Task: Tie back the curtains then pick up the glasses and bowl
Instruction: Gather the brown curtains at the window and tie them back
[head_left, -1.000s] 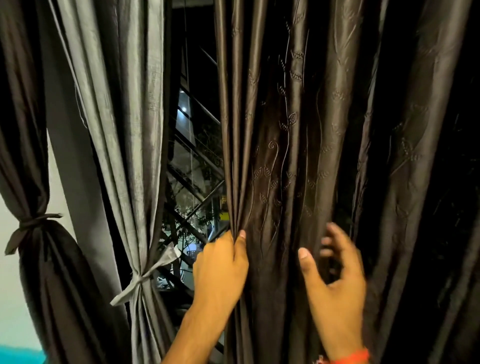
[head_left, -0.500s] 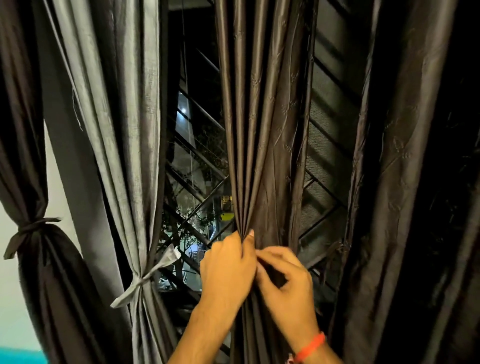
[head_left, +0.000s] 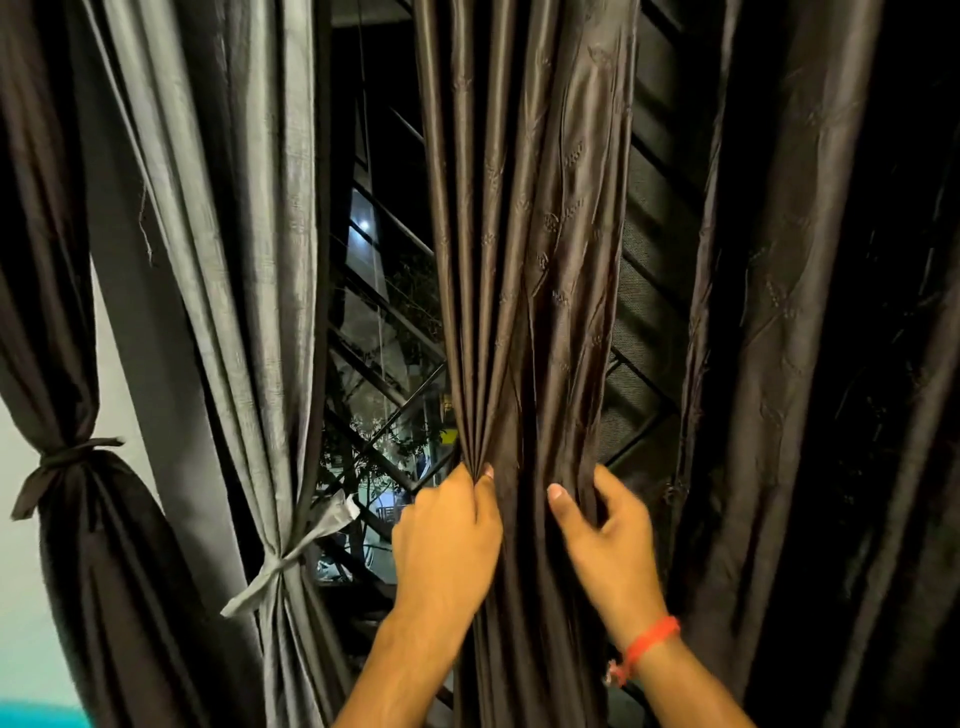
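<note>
1. the step in hand looks like gathering the middle dark brown embroidered curtain (head_left: 524, 260) into a bundle so it can be tied back; the glasses and bowl are nowhere in view, so that part is judged not yet begun.
2. the left hand (head_left: 447, 540) pinches a bunch of pleats at the curtain's left edge, fingers curled tight with the folds squeezed between thumb and forefinger.
3. the right hand (head_left: 605, 530) hooks round the curtain's right edge, thumb spread away in front of the cloth and the other fingers curled behind it; a red thread band (head_left: 649, 642) sits on that wrist.
4. this curtain hangs in the centre, just right of the open gap, with both hands at its lower part.
5. the next move likely calls for bringing the right-hand folds across to the left-hand bunch, then finding a tie strip; none is visible on this panel, so where it hangs cannot be told.
6. the satin looks slippery, so loose pleats may slide out of a light pinch.
7. to the left, a grey curtain (head_left: 234, 260) is already knotted with its own grey tie (head_left: 291, 561), and at far left a dark curtain (head_left: 47, 260) is bound with a dark tie (head_left: 67, 462).
8. between the panels a window grille (head_left: 384, 364) shows night, foliage and a lit building; another dark curtain (head_left: 831, 364) hangs loose at right.
</note>
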